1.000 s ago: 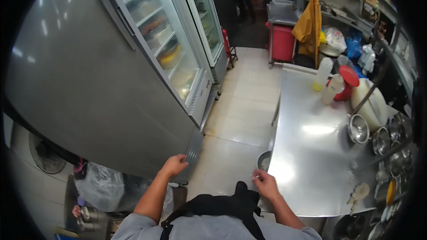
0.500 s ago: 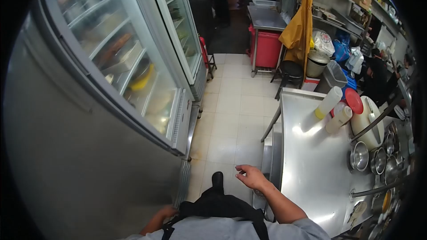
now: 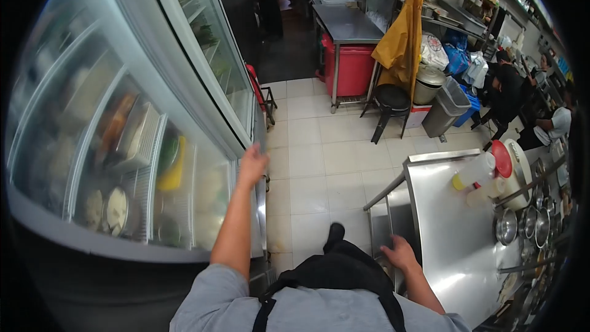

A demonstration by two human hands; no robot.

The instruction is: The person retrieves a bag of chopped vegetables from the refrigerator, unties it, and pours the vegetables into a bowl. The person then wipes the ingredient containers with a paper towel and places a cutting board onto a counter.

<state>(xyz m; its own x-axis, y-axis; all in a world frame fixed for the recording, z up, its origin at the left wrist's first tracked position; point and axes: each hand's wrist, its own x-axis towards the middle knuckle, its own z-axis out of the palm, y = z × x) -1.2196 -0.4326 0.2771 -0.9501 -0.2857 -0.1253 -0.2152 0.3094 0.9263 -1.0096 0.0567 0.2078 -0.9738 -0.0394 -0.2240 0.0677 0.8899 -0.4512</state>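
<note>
My left hand (image 3: 253, 166) is stretched forward beside the lower edge of a glass-door fridge (image 3: 209, 43); its fingers are apart and hold nothing. A nearer glass-door fridge (image 3: 153, 129) stands to the left of that arm, with trays and food on its racks. Low on the right, my right hand (image 3: 401, 252) hangs beside the left edge of a steel table (image 3: 448, 221), fingers loosely apart and with nothing in them. Squeeze bottles (image 3: 476, 171) stand on the table's far end, next to a red lid (image 3: 501, 158).
Tiled floor (image 3: 307, 141) runs ahead between the fridges and table. Further on are a black stool (image 3: 392, 98), a grey bin (image 3: 447, 107), a red bin (image 3: 349, 67) under a steel counter (image 3: 347, 23), and a yellow apron (image 3: 399, 31). People appear at the back and right.
The view has advanced along the aisle, bringing the fridges and stool closer. My left hand has swung up and forward; my right hand has dropped back beside the table.
</note>
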